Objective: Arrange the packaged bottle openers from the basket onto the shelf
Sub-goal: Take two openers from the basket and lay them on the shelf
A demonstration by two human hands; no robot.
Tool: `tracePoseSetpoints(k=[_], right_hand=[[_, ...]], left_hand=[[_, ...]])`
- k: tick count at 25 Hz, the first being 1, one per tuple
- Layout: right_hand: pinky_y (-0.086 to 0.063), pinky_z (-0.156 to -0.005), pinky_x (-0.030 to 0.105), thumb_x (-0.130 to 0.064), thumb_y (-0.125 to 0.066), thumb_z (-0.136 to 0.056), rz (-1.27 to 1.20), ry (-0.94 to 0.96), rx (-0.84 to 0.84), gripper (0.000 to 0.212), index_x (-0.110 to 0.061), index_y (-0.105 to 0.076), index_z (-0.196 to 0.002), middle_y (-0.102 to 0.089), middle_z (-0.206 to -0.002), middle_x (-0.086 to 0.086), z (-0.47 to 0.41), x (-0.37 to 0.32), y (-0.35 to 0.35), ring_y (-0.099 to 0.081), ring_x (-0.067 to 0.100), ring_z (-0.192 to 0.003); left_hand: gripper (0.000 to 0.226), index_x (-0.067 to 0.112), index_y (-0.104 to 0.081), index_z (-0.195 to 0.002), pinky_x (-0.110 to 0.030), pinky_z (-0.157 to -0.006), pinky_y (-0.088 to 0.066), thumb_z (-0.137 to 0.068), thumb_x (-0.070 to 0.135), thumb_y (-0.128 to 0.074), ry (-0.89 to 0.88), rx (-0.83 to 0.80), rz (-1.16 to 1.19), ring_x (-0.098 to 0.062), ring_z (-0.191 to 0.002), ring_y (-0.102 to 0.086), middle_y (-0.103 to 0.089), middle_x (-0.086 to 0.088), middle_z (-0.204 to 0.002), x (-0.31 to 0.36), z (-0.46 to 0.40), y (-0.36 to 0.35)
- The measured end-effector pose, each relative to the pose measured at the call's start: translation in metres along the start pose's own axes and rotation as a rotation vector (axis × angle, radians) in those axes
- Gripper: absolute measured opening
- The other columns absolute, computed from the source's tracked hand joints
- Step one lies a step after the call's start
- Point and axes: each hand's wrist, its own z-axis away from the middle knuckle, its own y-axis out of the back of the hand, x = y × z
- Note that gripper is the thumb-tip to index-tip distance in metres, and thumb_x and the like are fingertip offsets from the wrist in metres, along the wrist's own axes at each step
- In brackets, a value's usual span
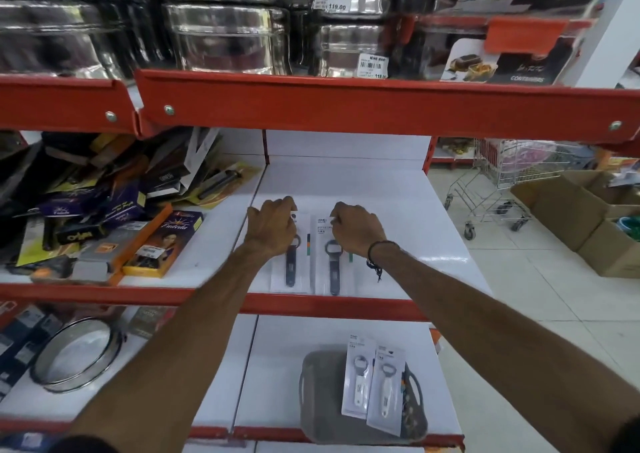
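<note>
Nearest, low on the bottom shelf: grey basket (313,400) with two white packaged bottle openers (372,387) leaning inside, not yet shelved. Above, on the white middle shelf (398,210), two dark packaged openers (311,262) flat, side by side, handles toward the near edge, likely for a tidy row. Left hand (272,227) curled over the far end of the left pack; right hand (356,229) pinching the right pack's top corner, apparently squaring it. Far left: jumbled boxed goods (104,210), just beside, limiting leftward room. Right, well apart: shopping trolley (498,182), cardboard boxes (588,217).
</note>
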Motion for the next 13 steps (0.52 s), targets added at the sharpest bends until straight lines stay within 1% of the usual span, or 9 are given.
tracePoseSetpoints(k=[3,5,7,9,10,11,12,13], right_hand=[[-0.045,-0.090,0.038,-0.016,-0.041,-0.093,0.017,0.003,0.002,0.032,-0.015,-0.064,-0.115,-0.069,-0.114,0.004,-0.002,0.006,-0.010,-0.062,0.027,-0.104],[-0.043,-0.091,0.040,-0.019,-0.041,-0.092,0.077,0.021,0.014,0.034,-0.017,-0.066,-0.115,-0.069,-0.114,0.003,-0.002,0.010,-0.015,-0.062,0.027,-0.105],[-0.040,-0.096,0.044,-0.021,-0.041,-0.092,0.144,0.032,-0.030,0.039,-0.020,-0.065,-0.123,-0.066,-0.123,0.003,0.001,0.014,-0.018,-0.059,0.026,-0.113],[-0.037,-0.101,0.046,-0.022,-0.041,-0.093,0.178,0.027,-0.070,0.043,-0.021,-0.060,-0.132,-0.062,-0.133,0.002,0.009,0.019,-0.022,-0.055,0.025,-0.121],[-0.037,-0.100,0.046,-0.023,-0.042,-0.093,0.190,0.041,-0.043,0.043,-0.021,-0.060,-0.132,-0.062,-0.133,0.002,0.015,0.020,-0.022,-0.055,0.025,-0.121],[-0.039,-0.097,0.044,-0.023,-0.044,-0.093,0.189,0.071,0.028,0.040,-0.021,-0.061,-0.129,-0.064,-0.130,0.001,0.024,0.019,-0.020,-0.056,0.025,-0.118],[-0.041,-0.092,0.042,-0.023,-0.047,-0.092,0.160,0.116,0.150,0.035,-0.020,-0.065,-0.122,-0.067,-0.123,0.000,0.035,0.018,-0.016,-0.059,0.024,-0.112],[-0.043,-0.085,0.038,-0.021,-0.049,-0.090,0.104,0.176,0.303,0.029,-0.019,-0.069,-0.111,-0.071,-0.113,-0.002,0.049,0.016,-0.013,-0.062,0.023,-0.101]], left_hand=[[0.029,0.013,-0.058,-0.114,-0.049,-0.097,-0.032,-0.089,0.005,-0.044,0.007,-0.062,-0.010,-0.032,-0.113,-0.055,-0.067,-0.009,-0.116,-0.006,0.004,-0.014],[0.034,0.016,-0.059,-0.120,-0.049,-0.097,-0.032,-0.091,0.007,-0.043,0.004,-0.089,-0.039,-0.031,-0.116,-0.053,-0.064,-0.008,-0.121,-0.008,0.007,-0.020],[0.041,0.020,-0.056,-0.132,-0.053,-0.105,-0.029,-0.095,0.012,-0.043,-0.001,-0.149,-0.112,-0.029,-0.127,-0.048,-0.057,-0.006,-0.136,-0.011,0.012,-0.023],[0.046,0.021,-0.048,-0.143,-0.056,-0.112,-0.023,-0.097,0.018,-0.043,0.020,-0.214,-0.163,-0.027,-0.137,-0.040,-0.046,-0.004,-0.150,-0.014,0.023,-0.022],[0.048,0.020,-0.047,-0.145,-0.056,-0.114,-0.022,-0.097,0.020,-0.043,0.033,-0.211,-0.168,-0.027,-0.139,-0.038,-0.043,-0.004,-0.153,-0.014,0.030,-0.019],[0.047,0.020,-0.048,-0.144,-0.055,-0.113,-0.025,-0.097,0.022,-0.044,0.037,-0.171,-0.169,-0.027,-0.138,-0.040,-0.045,-0.004,-0.151,-0.011,0.040,-0.015],[0.044,0.018,-0.052,-0.140,-0.053,-0.110,-0.030,-0.096,0.022,-0.045,0.030,-0.086,-0.166,-0.028,-0.133,-0.045,-0.050,-0.005,-0.146,-0.005,0.051,-0.009],[0.039,0.016,-0.057,-0.131,-0.050,-0.103,-0.036,-0.095,0.020,-0.046,0.012,0.029,-0.154,-0.029,-0.124,-0.052,-0.057,-0.007,-0.136,0.003,0.062,-0.005]])
